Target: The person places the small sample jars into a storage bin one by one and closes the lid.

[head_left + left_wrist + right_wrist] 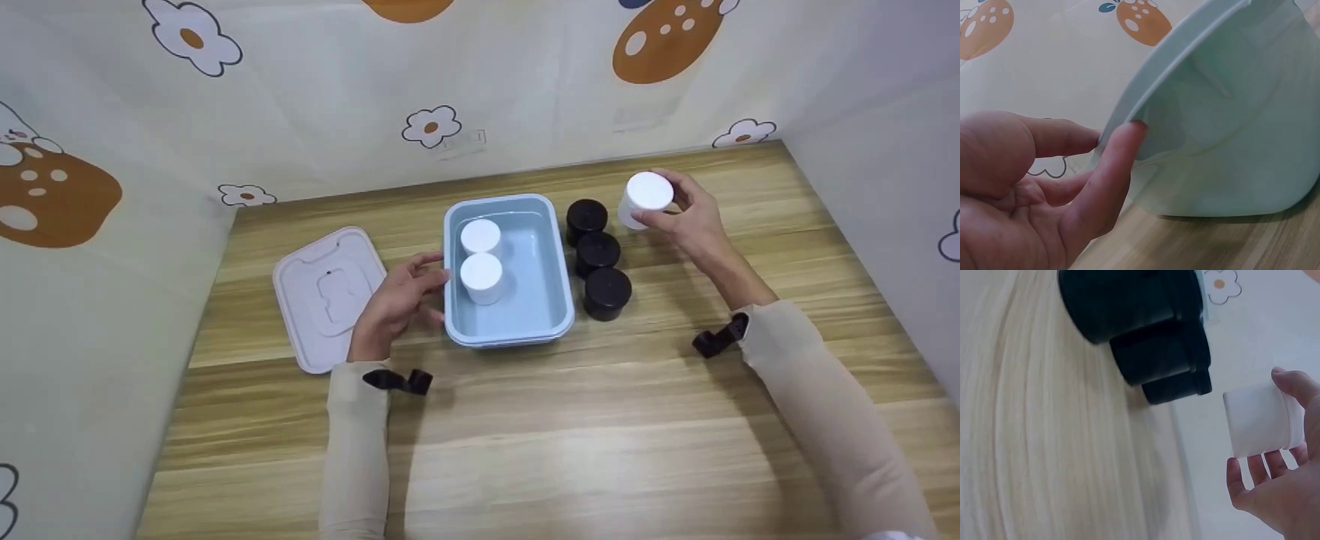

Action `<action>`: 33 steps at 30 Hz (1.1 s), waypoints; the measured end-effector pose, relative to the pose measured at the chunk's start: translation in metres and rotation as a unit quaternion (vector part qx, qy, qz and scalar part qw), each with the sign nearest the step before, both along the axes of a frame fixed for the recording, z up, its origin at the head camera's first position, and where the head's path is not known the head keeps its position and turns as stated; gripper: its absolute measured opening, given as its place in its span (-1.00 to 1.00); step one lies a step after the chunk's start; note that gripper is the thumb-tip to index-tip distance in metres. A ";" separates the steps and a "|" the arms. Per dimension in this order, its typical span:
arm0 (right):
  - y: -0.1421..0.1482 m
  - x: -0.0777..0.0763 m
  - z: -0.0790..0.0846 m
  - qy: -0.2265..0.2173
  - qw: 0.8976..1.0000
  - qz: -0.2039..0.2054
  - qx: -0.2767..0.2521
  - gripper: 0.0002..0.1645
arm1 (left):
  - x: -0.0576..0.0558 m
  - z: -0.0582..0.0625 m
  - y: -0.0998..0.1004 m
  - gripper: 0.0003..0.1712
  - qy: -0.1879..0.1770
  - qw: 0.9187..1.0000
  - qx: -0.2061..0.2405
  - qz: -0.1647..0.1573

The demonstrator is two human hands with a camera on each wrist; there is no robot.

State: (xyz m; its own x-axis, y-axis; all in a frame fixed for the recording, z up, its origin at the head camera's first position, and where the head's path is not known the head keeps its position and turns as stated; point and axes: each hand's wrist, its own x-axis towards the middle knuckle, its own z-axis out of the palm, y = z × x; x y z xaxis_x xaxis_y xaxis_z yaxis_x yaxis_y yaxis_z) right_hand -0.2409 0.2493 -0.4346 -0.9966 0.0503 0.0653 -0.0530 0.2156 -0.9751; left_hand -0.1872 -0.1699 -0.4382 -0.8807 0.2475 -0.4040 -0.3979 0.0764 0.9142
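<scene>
Head view: right hand [694, 221] clamped on a smooth white cylindrical jar [649, 191], thumb on near side; jar sits just off the fingertips, beside three round black containers [598, 251] in a row. Left hand [397, 300] well apart from that jar, fingers loosely spread, touching the left rim of a light-blue rectangular plastic basin [536, 300]. Two matching white cylinders [481, 274] inside basin, left half, between the hands. Flat pale-pink lid [319, 330] left of basin, on wood-grain table [525, 435]. Left wrist view: fingertips against basin rim. Right wrist view: jar between thumb and fingers, apart from black containers.
</scene>
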 end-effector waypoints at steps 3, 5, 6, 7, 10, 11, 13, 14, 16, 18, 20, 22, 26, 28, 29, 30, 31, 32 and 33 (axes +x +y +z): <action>-0.006 0.006 0.010 0.012 1.000 0.003 -0.008 -0.17 | 0.000 0.001 0.000 -0.43 -0.004 1.000 -0.001 0.002; -0.011 0.010 0.017 0.023 0.999 0.009 -0.020 -0.17 | -0.001 0.001 0.000 -0.43 -0.003 1.000 -0.002 0.002; -0.014 0.012 0.020 0.030 0.999 0.014 -0.029 -0.17 | -0.001 0.000 0.000 -0.43 0.001 1.000 -0.003 0.002; -0.016 0.015 0.023 0.038 0.998 0.020 -0.038 -0.18 | -0.001 0.000 0.000 -0.43 0.005 1.000 -0.003 0.001; -0.024 0.021 0.033 0.054 0.996 0.037 -0.064 -0.17 | -0.002 -0.001 0.001 -0.43 0.017 1.000 -0.006 -0.001; -0.027 0.023 0.036 0.058 0.995 0.043 -0.071 -0.17 | -0.002 -0.001 0.001 -0.44 0.019 1.000 -0.006 0.000; -0.033 0.027 0.042 0.062 0.993 0.056 -0.083 -0.16 | -0.002 -0.002 0.001 -0.44 0.018 1.000 -0.005 0.002; -0.036 0.029 0.045 0.063 0.992 0.062 -0.087 -0.15 | -0.002 -0.002 0.001 -0.45 0.015 1.000 -0.005 0.004; -0.043 0.032 0.049 0.064 0.991 0.074 -0.090 -0.14 | -0.001 -0.002 0.001 -0.46 0.010 1.000 -0.003 0.005; -0.049 0.036 0.054 0.060 0.991 0.086 -0.083 -0.13 | -0.001 -0.001 0.001 -0.45 0.006 1.000 -0.003 0.004; -0.055 0.039 0.059 0.051 0.992 0.097 -0.068 -0.12 | -0.001 0.000 0.000 -0.46 0.004 1.000 -0.002 0.003; -0.060 0.042 0.064 0.036 0.992 0.108 -0.048 -0.11 | -0.001 0.001 -0.001 -0.44 0.003 1.000 -0.004 -0.001; -0.070 0.047 0.071 0.008 0.991 0.134 -0.026 -0.12 | -0.001 0.003 -0.002 -0.43 0.000 1.000 -0.011 -0.008; -0.075 0.049 0.073 0.002 0.989 0.148 -0.022 -0.13 | -0.001 0.003 -0.002 -0.43 0.000 1.000 -0.016 -0.012; -0.078 0.050 0.074 0.001 0.988 0.155 -0.022 -0.14 | 0.000 0.003 -0.002 -0.44 0.000 1.000 -0.017 -0.012; -0.080 0.051 0.075 0.000 0.986 0.162 -0.023 -0.14 | 0.000 0.003 -0.002 -0.44 0.000 1.000 -0.019 -0.014; -0.083 0.051 0.075 0.000 0.985 0.172 -0.021 -0.14 | 0.000 0.003 -0.002 -0.44 0.001 1.000 -0.019 -0.015; -0.085 0.052 0.076 -0.001 0.983 0.181 -0.015 -0.14 | 0.000 0.002 -0.003 -0.44 0.000 1.000 -0.019 -0.014; -0.088 0.053 0.076 -0.001 0.982 0.190 -0.006 -0.13 | 0.000 0.002 -0.003 -0.43 -0.001 1.000 -0.019 -0.014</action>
State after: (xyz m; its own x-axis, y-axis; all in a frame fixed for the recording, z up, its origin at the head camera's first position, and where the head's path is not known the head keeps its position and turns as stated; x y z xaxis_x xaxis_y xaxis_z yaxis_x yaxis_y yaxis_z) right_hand -0.1881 0.1616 -0.3582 -0.9439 -0.3239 0.0644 -0.1247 0.1690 -0.9777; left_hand -0.1869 -0.1726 -0.4365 -0.8730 0.2563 -0.4149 -0.3962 0.1231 0.9099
